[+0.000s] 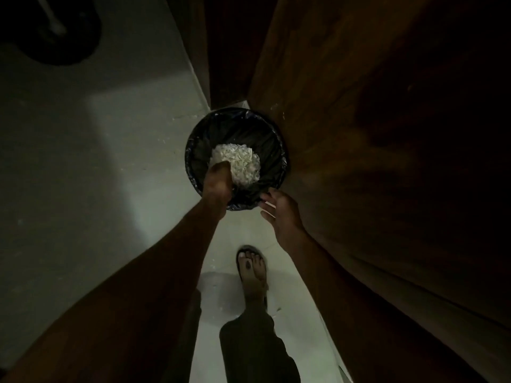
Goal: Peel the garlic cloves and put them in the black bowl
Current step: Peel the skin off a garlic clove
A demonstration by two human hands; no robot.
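Left hand [217,186], grip unclear, reaches into lined bin [279,150]; right hand [279,214] spread.

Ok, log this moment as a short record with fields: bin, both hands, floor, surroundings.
bin: round bin with a black liner, on the floor beside a wooden panel
contents: pile of pale papery peelings
left hand: left hand reaches into the bin at the peelings; fingers hidden
right hand: right hand open at the bin's near rim, holding nothing
floor: pale floor with a few white flecks
person: one sandalled foot visible
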